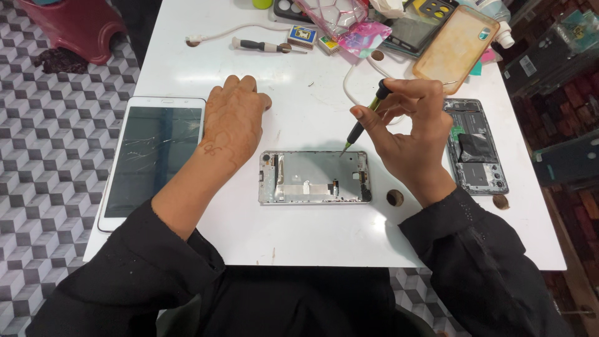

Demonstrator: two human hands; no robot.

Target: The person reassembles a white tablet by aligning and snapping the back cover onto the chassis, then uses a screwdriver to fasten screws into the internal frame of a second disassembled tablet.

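Black sleeves [156, 274] are framing the view nearest the camera | opened phone frame [315, 177] is lying on the white table [299, 237] | left hand [234, 118] is resting flat, fingers loosely together, just left of the frame | right hand [415, 134] is pinching a small screwdriver [368, 118], tip at the frame's upper edge | cracked white tablet [153, 159] is lying further left of the frame | second opened phone [475, 146] is lying right of the frame.

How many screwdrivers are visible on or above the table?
2: one screwdriver in the right hand, the other screwdriver lying at the table's far edge. More may hide among the clutter.

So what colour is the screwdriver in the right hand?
Screwdriver: black with a yellow-green band, held by the right hand; head view.
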